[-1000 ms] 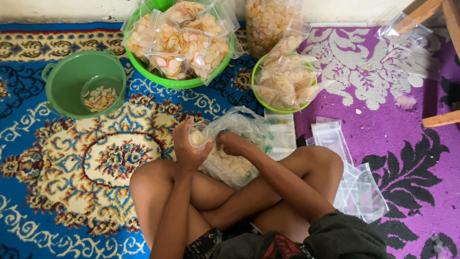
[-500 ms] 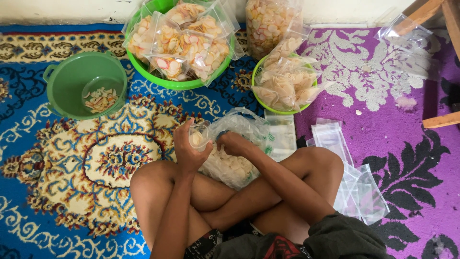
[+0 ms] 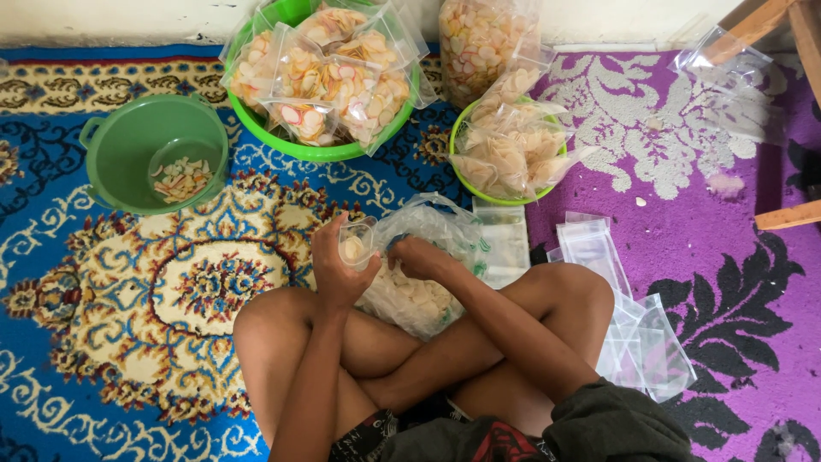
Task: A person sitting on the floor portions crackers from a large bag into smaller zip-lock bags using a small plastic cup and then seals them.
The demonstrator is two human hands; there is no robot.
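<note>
I sit cross-legged on a patterned carpet. My left hand [image 3: 335, 262] holds a small clear plastic cup [image 3: 355, 242] with a few pale crackers in it. My right hand [image 3: 416, 255] reaches into a large clear plastic bag of pale round crackers [image 3: 419, 295] that rests between my knees; its fingers are closed and partly hidden in the bag's mouth. What it grips there does not show.
A green tub [image 3: 111, 145] with a few crackers sits at the left. A green basin [image 3: 282, 141] and a smaller green basket [image 3: 466, 180] hold filled cracker packets. A tall bag of crackers [image 3: 479, 43] stands behind. Empty clear zip bags [image 3: 629, 325] lie at my right. Wooden furniture legs [image 3: 787, 214] stand at the far right.
Almost nothing differs; the view has drifted slightly, and both hands stay at the cup and the bag's mouth.
</note>
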